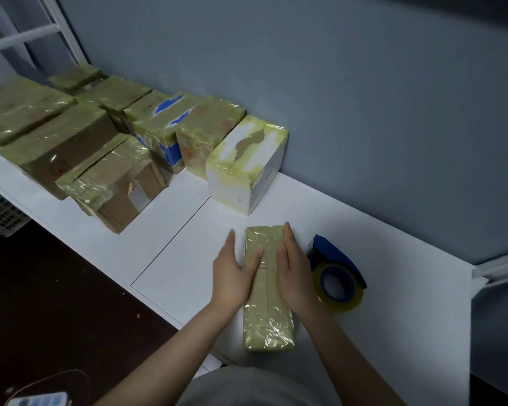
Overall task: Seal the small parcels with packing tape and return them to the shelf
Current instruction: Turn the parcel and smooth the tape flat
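Both sets of fingers are straight and held close together, gripping nothing. On my feed the left hand (233,276) stands on edge beside the left flank of the small parcel (269,323), fingers (231,244) pointing away along it and the thumb laid over onto the top face. The right hand (295,273) lies flat along the right edge of that top, fingertips reaching the far corner.

The parcel is a long rectangular block wrapped all over in glossy, crinkled yellow-green tape, with a straight seam down the middle of its top. It lies flat on the smooth white tabletop (188,259), near the front edge.

Just right of the parcel I see a blue tape dispenser (335,256) carrying a roll of translucent yellowish tape (352,300). Beyond the parcel, apart from it, stands a white carton (244,171) with torn, tape-streaked paper on top. Further to the parcel's left, along the matte grey wall (364,83), taped cardboard boxes (71,148) crowd together, their wrap shiny and wrinkled.
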